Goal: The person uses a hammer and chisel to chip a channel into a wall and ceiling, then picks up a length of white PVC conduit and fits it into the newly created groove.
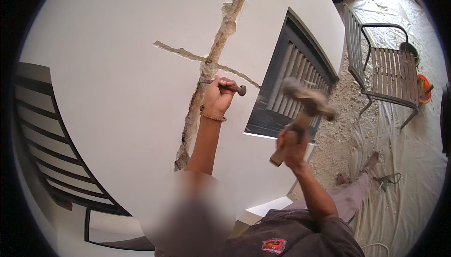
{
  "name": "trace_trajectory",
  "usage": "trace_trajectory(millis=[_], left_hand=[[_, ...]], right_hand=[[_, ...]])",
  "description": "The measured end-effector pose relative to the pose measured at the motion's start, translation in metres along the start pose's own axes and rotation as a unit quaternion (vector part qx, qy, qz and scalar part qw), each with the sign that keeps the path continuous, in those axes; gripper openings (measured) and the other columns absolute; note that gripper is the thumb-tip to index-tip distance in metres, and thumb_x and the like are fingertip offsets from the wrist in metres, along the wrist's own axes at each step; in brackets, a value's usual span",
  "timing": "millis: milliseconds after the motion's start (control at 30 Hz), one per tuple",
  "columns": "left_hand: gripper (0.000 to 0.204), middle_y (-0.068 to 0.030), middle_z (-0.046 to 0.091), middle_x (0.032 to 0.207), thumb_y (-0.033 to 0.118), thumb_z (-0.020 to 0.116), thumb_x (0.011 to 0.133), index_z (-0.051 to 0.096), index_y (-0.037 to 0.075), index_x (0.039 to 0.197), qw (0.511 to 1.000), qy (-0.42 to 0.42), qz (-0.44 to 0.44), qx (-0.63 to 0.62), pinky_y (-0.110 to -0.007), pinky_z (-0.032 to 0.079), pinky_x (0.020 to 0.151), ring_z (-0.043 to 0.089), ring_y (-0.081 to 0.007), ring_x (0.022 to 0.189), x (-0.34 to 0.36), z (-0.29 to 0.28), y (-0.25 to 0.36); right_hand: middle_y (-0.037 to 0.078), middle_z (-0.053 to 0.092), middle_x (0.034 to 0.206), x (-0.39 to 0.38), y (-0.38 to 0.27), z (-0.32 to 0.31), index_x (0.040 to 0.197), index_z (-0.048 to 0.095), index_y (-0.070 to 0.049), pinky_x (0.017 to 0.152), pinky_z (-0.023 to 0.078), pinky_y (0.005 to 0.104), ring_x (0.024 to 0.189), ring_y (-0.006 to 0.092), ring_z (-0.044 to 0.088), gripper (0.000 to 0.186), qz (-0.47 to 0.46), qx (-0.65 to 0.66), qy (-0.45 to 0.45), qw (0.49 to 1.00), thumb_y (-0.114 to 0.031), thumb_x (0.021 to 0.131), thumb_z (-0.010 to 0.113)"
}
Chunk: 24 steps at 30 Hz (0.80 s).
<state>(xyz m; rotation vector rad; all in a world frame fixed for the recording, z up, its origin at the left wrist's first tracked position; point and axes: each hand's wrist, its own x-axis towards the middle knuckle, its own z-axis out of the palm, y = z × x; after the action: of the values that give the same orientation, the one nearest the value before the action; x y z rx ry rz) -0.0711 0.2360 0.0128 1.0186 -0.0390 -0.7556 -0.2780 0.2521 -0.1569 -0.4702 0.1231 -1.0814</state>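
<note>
One hammer point(306, 110), one chisel point(238, 89), one chair point(392, 71), one orange container point(425, 100)

The person's shirt point(300, 238) is dark and short-sleeved, with a small red patch point(274, 246) bearing pale lettering; the trousers point(350, 192) are greyish mauve. A thin, brownish beaded bracelet point(213, 117) circles the left wrist point(214, 110), and the feet point(372, 161) look bare.
</note>
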Motion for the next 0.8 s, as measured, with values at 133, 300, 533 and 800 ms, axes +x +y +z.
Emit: trace_trajectory(millis=[133,300,533,800], left_hand=[[0.022,-0.0049,0.037,0.066,0.010,0.038,0.098,0.037,0.002,0.077,1.000,-0.004,-0.005,-0.030,-0.032,0.041,0.063,0.038,-0.0155,0.061,-0.003,0.001,0.003],[0.021,-0.0049,0.038,0.066,0.009,0.039,0.098,0.037,0.002,0.078,0.998,-0.016,-0.027,-0.047,-0.032,0.042,0.062,0.039,-0.0157,0.062,0.002,0.019,0.007],[0.024,-0.0055,0.040,0.066,0.014,0.039,0.098,0.039,0.002,0.076,0.997,-0.023,-0.019,-0.078,-0.033,0.043,0.065,0.040,-0.0166,0.061,0.002,-0.002,0.015],[0.020,-0.0069,0.041,0.070,0.008,0.038,0.097,0.040,0.000,0.079,0.991,-0.082,0.014,-0.109,-0.032,0.043,0.068,0.042,-0.0175,0.066,-0.011,0.021,0.008]], right_hand=[[0.000,0.044,0.062,0.027,-0.088,0.016,0.086,0.045,-0.010,0.052,0.042,0.0276,0.055,0.0122,0.046,0.066,-0.160,0.153,0.072,0.973,-0.074,0.085,0.027],[0.001,0.052,0.065,0.024,0.023,0.019,0.101,0.050,-0.005,0.055,0.042,0.0273,0.055,0.0129,0.049,0.032,-0.126,-0.270,0.027,0.954,-0.036,0.092,0.047],[-0.001,0.048,0.067,0.021,-0.030,0.002,0.104,0.050,-0.005,0.049,0.041,0.0237,0.057,0.0078,0.047,0.016,-0.006,-0.021,-0.046,0.999,-0.014,0.091,0.052],[0.001,0.050,0.069,0.030,-0.015,0.010,0.095,0.050,-0.007,0.064,0.044,0.0350,0.062,0.0172,0.051,0.035,-0.257,-0.208,0.006,0.944,-0.041,0.087,0.051]])
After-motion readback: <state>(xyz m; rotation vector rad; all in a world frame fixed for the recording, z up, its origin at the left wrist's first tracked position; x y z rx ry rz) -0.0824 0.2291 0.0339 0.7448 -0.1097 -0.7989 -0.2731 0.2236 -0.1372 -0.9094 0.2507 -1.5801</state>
